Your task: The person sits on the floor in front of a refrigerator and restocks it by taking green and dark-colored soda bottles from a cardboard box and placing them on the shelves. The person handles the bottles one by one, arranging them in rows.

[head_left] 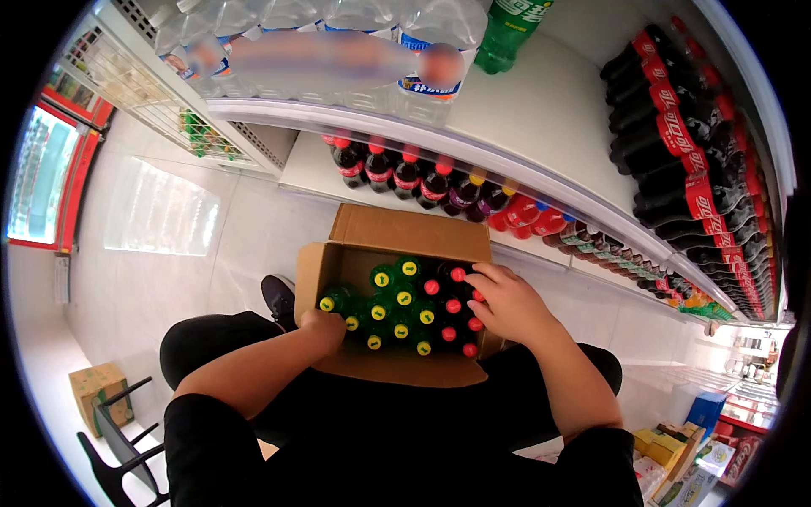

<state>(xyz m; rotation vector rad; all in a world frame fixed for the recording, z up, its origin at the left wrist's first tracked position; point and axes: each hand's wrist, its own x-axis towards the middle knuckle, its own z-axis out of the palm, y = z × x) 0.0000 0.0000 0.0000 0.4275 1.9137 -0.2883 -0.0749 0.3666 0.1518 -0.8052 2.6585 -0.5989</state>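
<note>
Head view, bottles upright in box, caps up

A shop, shelves stocked with rows of drink bottles

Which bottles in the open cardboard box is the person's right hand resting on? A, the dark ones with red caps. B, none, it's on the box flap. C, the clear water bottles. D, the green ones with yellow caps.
A: the right hand lies over the red-capped dark bottles on the right side of the cardboard box, while the left hand is down among the yellow-capped green bottles.
</note>
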